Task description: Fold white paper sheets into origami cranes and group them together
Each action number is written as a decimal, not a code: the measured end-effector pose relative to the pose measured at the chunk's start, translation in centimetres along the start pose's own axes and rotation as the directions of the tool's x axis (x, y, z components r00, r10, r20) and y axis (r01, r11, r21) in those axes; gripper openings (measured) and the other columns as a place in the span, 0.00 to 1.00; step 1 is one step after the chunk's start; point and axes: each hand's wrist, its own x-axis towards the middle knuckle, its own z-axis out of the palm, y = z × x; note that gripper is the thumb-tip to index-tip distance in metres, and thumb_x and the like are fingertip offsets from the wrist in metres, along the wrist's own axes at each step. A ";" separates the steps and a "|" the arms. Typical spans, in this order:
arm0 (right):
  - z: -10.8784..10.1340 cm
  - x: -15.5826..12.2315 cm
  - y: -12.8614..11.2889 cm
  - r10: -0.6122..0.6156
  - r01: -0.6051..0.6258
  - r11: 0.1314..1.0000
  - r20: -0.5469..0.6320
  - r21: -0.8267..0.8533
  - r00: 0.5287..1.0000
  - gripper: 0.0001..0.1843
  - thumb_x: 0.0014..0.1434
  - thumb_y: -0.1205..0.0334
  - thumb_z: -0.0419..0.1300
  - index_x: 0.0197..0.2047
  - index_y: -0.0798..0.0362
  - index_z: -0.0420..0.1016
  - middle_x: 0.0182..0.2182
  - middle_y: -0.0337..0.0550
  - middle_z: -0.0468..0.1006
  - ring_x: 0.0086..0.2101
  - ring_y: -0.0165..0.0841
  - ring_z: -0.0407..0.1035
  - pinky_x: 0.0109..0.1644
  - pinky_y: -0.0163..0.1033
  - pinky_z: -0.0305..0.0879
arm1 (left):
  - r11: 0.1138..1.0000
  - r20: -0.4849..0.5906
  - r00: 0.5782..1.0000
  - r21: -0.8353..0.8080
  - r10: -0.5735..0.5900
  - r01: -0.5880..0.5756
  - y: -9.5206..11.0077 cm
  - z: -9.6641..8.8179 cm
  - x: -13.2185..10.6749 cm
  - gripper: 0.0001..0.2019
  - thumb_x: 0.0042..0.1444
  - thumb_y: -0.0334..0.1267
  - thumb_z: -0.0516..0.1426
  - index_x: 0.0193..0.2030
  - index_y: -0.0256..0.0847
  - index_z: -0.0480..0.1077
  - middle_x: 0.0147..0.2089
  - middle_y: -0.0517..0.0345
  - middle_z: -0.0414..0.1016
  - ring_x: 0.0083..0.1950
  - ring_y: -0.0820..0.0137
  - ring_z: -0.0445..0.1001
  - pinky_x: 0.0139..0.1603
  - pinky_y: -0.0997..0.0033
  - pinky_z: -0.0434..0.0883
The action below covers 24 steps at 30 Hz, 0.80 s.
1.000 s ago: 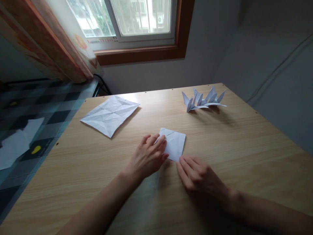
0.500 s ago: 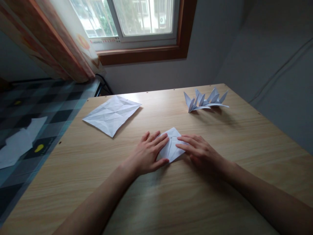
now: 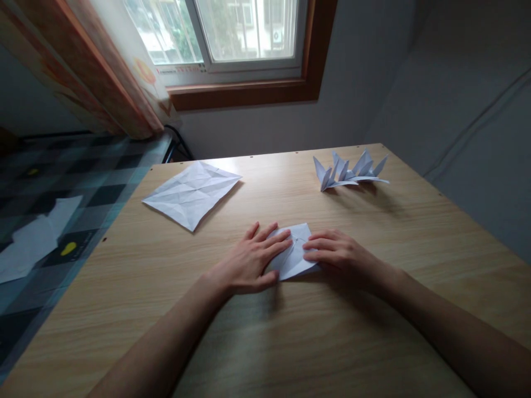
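Dim overall, with daylight from the window (image 3: 228,36), glare on the far tabletop (image 3: 269,172), soft shadows.

A broad bench of pale, straight-grained wood (image 3: 415,237) carries the things, with small dark round spots (image 3: 251,157) along its far edge. Near its middle lies a small, flat, folded white paper piece (image 3: 295,260). At ten o'clock from that piece lies a larger, creased, four-cornered white paper sheet (image 3: 193,193); at one o'clock stands a cluster of pointed, folded white paper figures (image 3: 350,177).
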 end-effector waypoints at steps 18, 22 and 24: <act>1.3 2.2 -2.2 0.328 -0.353 0.903 -0.136 -0.247 0.935 0.05 0.61 0.67 0.60 0.40 0.57 0.76 0.35 0.50 0.78 0.37 0.43 0.71 0.42 0.47 0.70 | 0.995 -0.142 0.989 0.075 -0.049 0.060 0.8 1.4 0.2 0.27 0.64 0.53 0.50 0.66 0.44 0.60 0.71 0.51 0.58 0.72 0.50 0.51 0.69 0.39 0.46; 1.5 1.9 -4.9 0.145 -0.147 0.907 -0.037 -0.396 0.989 0.12 0.61 0.77 0.53 0.42 0.64 0.78 0.37 0.56 0.80 0.36 0.42 0.73 0.40 0.46 0.73 | 0.993 -0.112 0.991 0.083 -0.073 0.082 0.9 1.3 0.2 0.29 0.64 0.55 0.49 0.67 0.44 0.59 0.72 0.53 0.56 0.73 0.49 0.49 0.69 0.39 0.45; 1.7 1.8 -6.2 0.078 -0.080 0.915 -0.021 -0.394 0.997 0.16 0.62 0.76 0.51 0.48 0.68 0.76 0.43 0.60 0.80 0.42 0.44 0.74 0.46 0.46 0.74 | 0.993 -0.108 0.991 0.083 -0.075 0.084 0.9 1.2 0.2 0.29 0.64 0.56 0.49 0.67 0.44 0.59 0.72 0.53 0.56 0.73 0.50 0.50 0.69 0.39 0.45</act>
